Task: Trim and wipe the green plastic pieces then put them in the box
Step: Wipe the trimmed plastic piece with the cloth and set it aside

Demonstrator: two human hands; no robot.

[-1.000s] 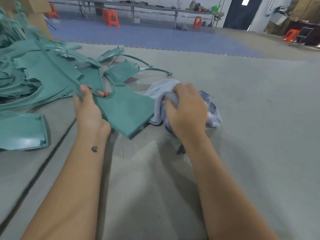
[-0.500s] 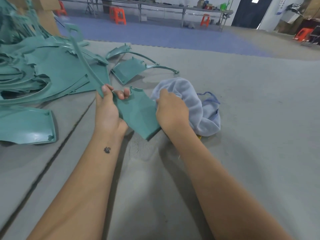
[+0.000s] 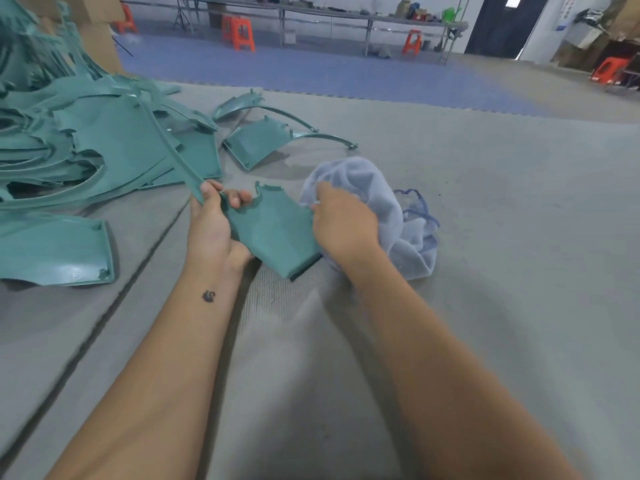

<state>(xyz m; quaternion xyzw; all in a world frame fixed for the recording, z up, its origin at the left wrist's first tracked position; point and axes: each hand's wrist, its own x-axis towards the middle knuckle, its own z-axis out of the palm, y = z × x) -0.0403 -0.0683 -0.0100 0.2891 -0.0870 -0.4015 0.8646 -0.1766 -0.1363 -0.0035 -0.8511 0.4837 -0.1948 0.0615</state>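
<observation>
at nine o'clock the heap of green plastic pieces point(image 3: 86, 157) lies where it was, one flat panel point(image 3: 55, 251) just below it. the left hand point(image 3: 211, 223) now pinches the held green piece point(image 3: 273, 230) at its upper left corner, thumb on top; since a second ago it has lifted the piece, so its long curved arm rises toward eleven o'clock. at three o'clock of that piece the right hand point(image 3: 343, 226), clenched in the pale blue cloth point(image 3: 381, 216), has come from the cloth's far side to the piece's right edge. i judge wiping is starting; no box is plainly identifiable.
</observation>
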